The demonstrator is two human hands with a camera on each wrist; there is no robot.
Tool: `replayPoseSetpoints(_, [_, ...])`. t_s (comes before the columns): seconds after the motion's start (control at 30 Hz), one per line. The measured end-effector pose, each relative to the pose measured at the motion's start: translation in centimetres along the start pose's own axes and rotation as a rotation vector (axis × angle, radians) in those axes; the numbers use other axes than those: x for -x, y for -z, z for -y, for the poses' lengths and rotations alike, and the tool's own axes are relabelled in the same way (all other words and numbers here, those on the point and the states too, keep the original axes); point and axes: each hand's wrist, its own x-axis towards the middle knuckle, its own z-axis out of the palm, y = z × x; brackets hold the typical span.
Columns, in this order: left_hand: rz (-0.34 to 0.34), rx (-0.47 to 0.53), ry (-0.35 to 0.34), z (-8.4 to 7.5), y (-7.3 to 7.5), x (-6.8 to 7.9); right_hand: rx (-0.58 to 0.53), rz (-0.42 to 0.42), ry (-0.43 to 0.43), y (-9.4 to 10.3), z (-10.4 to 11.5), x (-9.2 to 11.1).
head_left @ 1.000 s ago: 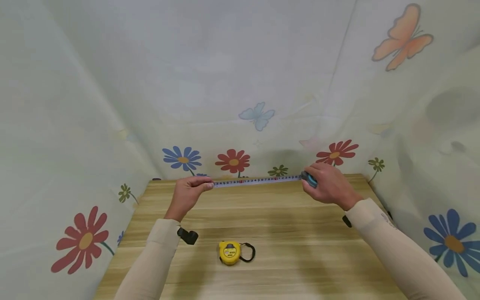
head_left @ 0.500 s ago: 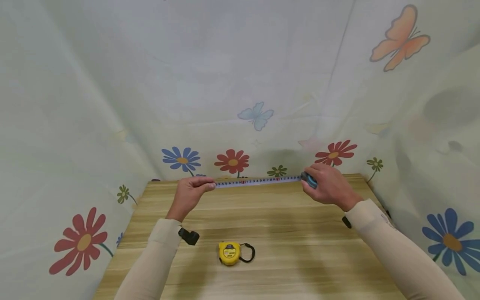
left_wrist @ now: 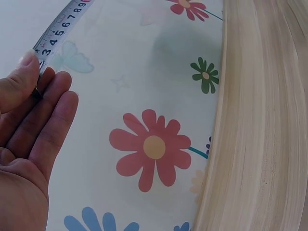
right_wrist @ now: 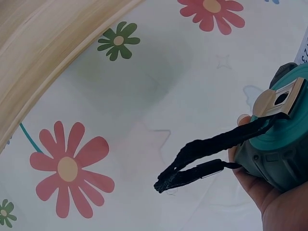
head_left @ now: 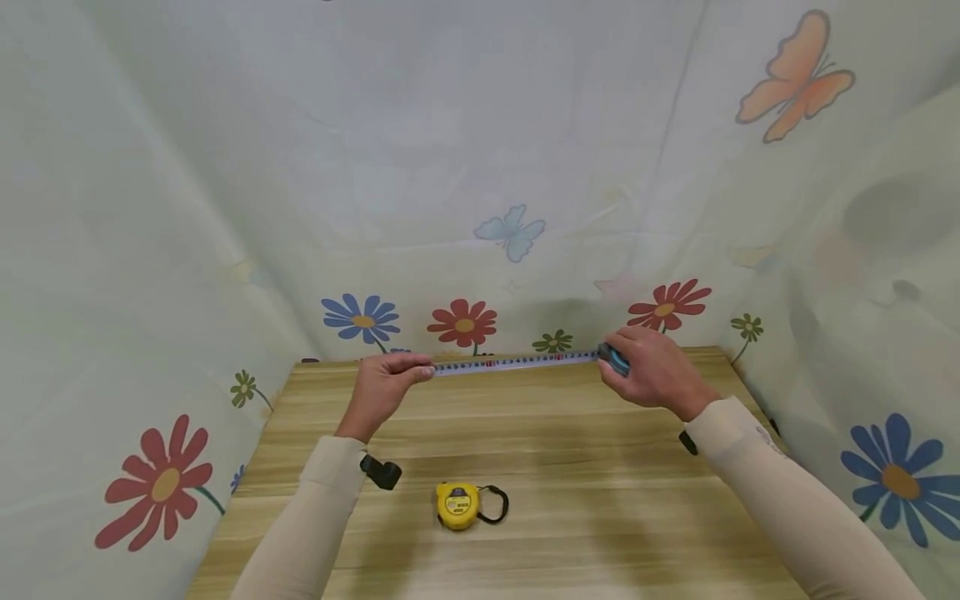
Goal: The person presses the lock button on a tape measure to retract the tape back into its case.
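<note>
Between my hands stretches the white blade (head_left: 517, 362) of a tape measure, marked with black and red numbers, above the far part of the table. My left hand (head_left: 384, 387) pinches the blade's end between thumb and fingers; in the left wrist view the thumb lies over the blade (left_wrist: 55, 37) near the low numbers. My right hand (head_left: 652, 367) grips the teal and dark grey tape measure (head_left: 615, 358), whose case (right_wrist: 284, 139) shows in the right wrist view with a black wrist strap (right_wrist: 207, 154) hanging from it.
A yellow tape measure (head_left: 458, 505) with a black strap loop lies on the wooden table (head_left: 540, 550), nearer me. Behind the table's far edge hangs a pale cloth (head_left: 420, 167) printed with flowers and butterflies; similar cloth stands at both sides.
The hands keep their holds, and the blade stays stretched. In the head view the left hand has shifted slightly right and the right hand slightly left. The yellow tape measure stays put.
</note>
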Motion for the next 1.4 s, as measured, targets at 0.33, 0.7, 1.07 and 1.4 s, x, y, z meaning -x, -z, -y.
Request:
replayPoseSetpoints(0.33, [0.011, 0.002, -0.014, -0.18, -0.12, 0.00, 0.006, 0.001, 0.015, -0.12, -0.20, -0.04])
replayPoseSetpoints(0.7, [0.014, 0.011, 0.000, -0.20, -0.14, 0.11, -0.001, 0.008, 0.006, 0.00, 0.08, -0.05])
replayPoseSetpoints(1.07, [0.023, 0.026, -0.012, -0.29, -0.40, 0.34, -0.003, 0.002, 0.014, -0.08, 0.28, -0.17])
replayPoseSetpoints(1.4, [0.033, 0.032, -0.015, -0.57, -0.87, 0.35, -0.007, -0.007, 0.028, -0.15, 0.70, -0.40])
